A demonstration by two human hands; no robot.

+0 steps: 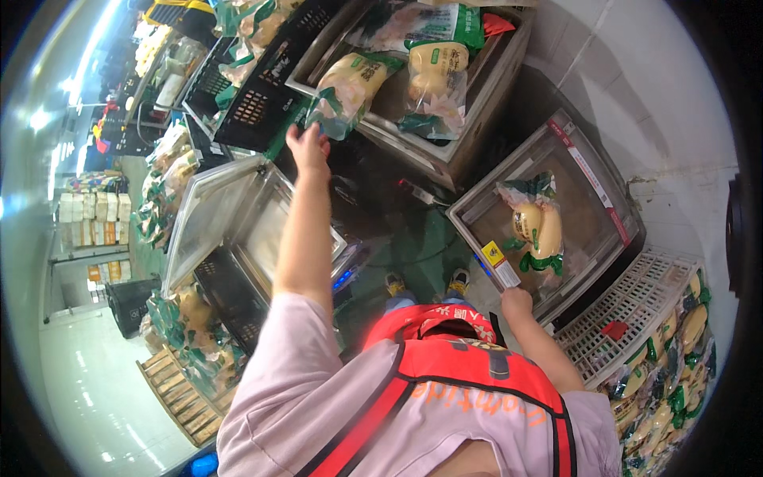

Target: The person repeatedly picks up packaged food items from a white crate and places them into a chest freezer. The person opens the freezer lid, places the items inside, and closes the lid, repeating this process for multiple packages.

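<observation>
At the upper left, my left hand [308, 149] pinches the near corner of a printed bag of lotus root [354, 80], which lies over the rim of an uncovered vacuum-sealer chamber [381, 122]. Another lotus root bag [438, 71] and a flatter printed bag [417, 27] lie in that same chamber. My right hand [516, 301] is curled at the near edge of a clear lid [581, 179] on a second vacuum sealer; its fingertips are partly hidden. Beneath this lowered lid is a bag with several lotus root pieces [536, 229].
A third sealer with a raised clear lid [205, 208] stands at the left. Black crates [268, 89] hold more bags. At the lower right, a white plastic crate [626, 316] adjoins piled lotus root bags [673, 381]. A wooden pallet [179, 393] lies lower left.
</observation>
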